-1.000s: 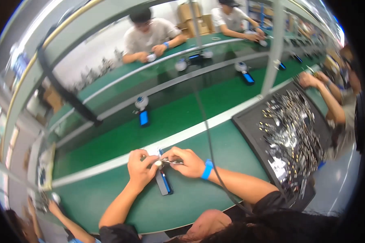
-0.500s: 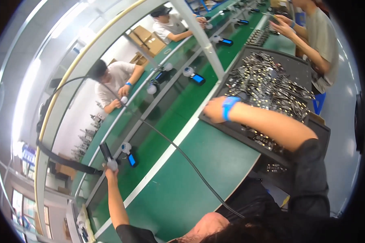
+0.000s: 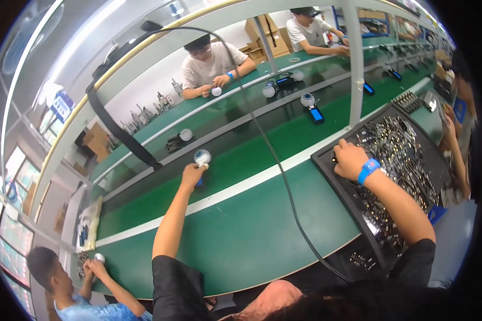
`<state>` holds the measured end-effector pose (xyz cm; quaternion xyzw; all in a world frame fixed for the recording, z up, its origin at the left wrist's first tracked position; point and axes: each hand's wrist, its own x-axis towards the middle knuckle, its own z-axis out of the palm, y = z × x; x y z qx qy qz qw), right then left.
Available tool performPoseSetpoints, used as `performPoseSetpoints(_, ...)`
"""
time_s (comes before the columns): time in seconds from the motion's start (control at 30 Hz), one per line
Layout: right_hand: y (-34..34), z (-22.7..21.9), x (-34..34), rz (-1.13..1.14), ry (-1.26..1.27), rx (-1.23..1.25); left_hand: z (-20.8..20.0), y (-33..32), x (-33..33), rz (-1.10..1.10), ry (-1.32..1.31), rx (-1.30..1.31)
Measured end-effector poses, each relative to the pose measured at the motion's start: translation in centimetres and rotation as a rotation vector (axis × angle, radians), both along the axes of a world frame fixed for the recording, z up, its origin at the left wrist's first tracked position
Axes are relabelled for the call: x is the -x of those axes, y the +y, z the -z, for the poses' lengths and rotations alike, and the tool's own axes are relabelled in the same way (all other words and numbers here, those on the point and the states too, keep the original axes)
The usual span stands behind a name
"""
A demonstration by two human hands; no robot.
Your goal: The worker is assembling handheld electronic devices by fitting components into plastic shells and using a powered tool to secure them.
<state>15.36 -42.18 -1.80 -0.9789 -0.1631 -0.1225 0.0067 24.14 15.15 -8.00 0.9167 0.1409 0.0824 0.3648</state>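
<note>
My left hand (image 3: 191, 175) reaches over the green conveyor belt, closed on a handheld device with a white ball-shaped head (image 3: 202, 157). A bit of its blue screen shows below my fingers; the hand hides most of the body. Beyond it, a second ball-headed device (image 3: 185, 135) with a dark body lies on the far ledge. My right hand (image 3: 350, 159), fingers curled, is over the left side of a black tray (image 3: 326, 170). Something small and dark shows at its fingertips, too small to name. Heaps of small metal parts (image 3: 393, 155) with shiny dots fill the tray.
A black cable (image 3: 284, 176) hangs across the green worktop (image 3: 262, 224). A metal post (image 3: 355, 69) rises beside the tray. Another screened device (image 3: 313, 109) lies on the belt. Co-workers sit across the line, at the lower left (image 3: 64, 278) and at the right.
My left hand has let go of the dark-bodied device on the far ledge and taken hold of the screened one. My right hand sits farther along the tray's left side. The view has turned.
</note>
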Motion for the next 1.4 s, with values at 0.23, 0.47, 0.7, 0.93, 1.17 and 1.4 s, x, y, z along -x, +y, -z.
performPoseSetpoints(0.23, 12.4, 0.5, 3.4, -1.046, -0.106, -0.052, 0.2, -7.7, 12.5, 0.296, -0.325, -0.177)
performPoseSetpoints(0.47, 14.5, 0.9, 4.0, -0.398, 0.345, -0.005, 0.0, -7.0, 16.2, 0.147, -0.263, 0.204)
performPoseSetpoints(0.7, 19.6, 1.3, 5.8, -0.418, 0.382, 0.002, 0.4, -6.7, 16.4, 0.334, -0.222, 0.417)
performPoseSetpoints(0.93, 21.2, 2.3, 6.5, -0.514, 0.295, -0.068, 0.5, -6.1, 15.9, 0.568, -0.157, 0.551)
performPoseSetpoints(1.17, 22.7, 1.1, 7.0, -0.366, 0.647, -0.737, -0.2, -7.1, 16.5, 0.822, -0.125, 0.515)
performPoseSetpoints(1.4, 26.8, 4.9, 5.1, -0.471, 0.63, -1.16, 1.4, -7.5, 16.9, 0.771, -0.455, 0.448)
